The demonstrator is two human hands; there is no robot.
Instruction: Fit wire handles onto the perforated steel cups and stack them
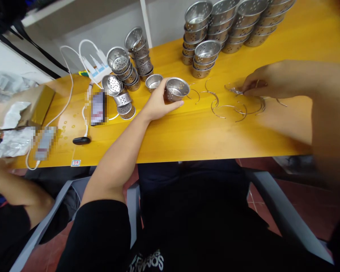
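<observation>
Left hand [155, 105] grips round, perforated metal cup [176, 91]; right hand [261, 80] at thin curved wires [235, 90], grip unclear; stacked cups [205, 62] nest.

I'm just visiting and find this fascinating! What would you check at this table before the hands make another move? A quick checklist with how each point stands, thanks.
1. Left hand has hold of a metal cup: ok, thumb and fingers around its side.
2. That cup is open end up: ok.
3. Curved wires gathered neatly: not ok, they lie scattered.
4. Right hand holds just one wire: cannot tell, its fingertips are blurred among them.
5. Front cup stack standing: ok.
</observation>
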